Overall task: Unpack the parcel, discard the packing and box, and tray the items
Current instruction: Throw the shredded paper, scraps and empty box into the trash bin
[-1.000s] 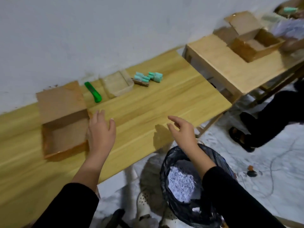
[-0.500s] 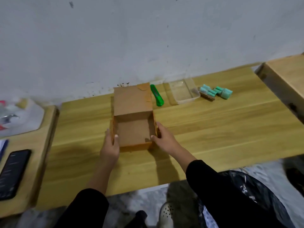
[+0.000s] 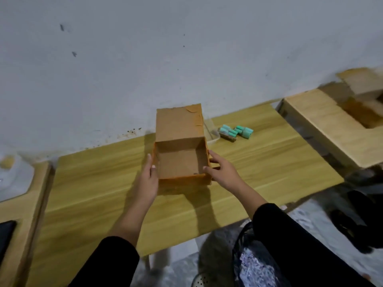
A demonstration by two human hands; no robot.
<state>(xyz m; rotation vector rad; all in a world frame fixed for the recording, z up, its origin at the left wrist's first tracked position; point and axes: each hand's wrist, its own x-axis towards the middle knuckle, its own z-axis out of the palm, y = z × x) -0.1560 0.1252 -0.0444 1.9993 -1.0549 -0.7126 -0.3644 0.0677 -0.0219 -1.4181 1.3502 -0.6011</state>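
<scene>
Cardboard box point(image 3: 182, 160) sits in the middle of the frame, and I have it between both of my hands. My left hand point(image 3: 148, 180) presses flat against its left wall, thumb at the rim, and my right hand point(image 3: 222, 172) clamps the right wall, with fingers point(image 3: 213, 157) along the outside and the thumb near the front corner. I hold it from both sides so the thin walls do not buckle and it comes up level. Whether it has left the bench point(image 3: 99, 183) I cannot tell, though a shadow lies under its front edge. Inside I see only bare cardboard, so I judge it emptied and ready to throw away.

Its mouth faces up towards me. The lid flap point(image 3: 179, 123) stands from the far wall and points at the white wall, so with the flap raised the long axis runs away from me, from lower centre to upper centre.

Just right of the flap, half hidden by it, the clear tray point(image 3: 212, 134) waits by the wall, and the green items point(image 3: 236, 131) lie loose beside it, not in it; traying them looks left to do. At the lower right the black bin bag point(image 3: 257, 264) gapes beside my right sleeve, shredded paper showing inside, which I take for the discarded packing and the box's likely destination.
</scene>
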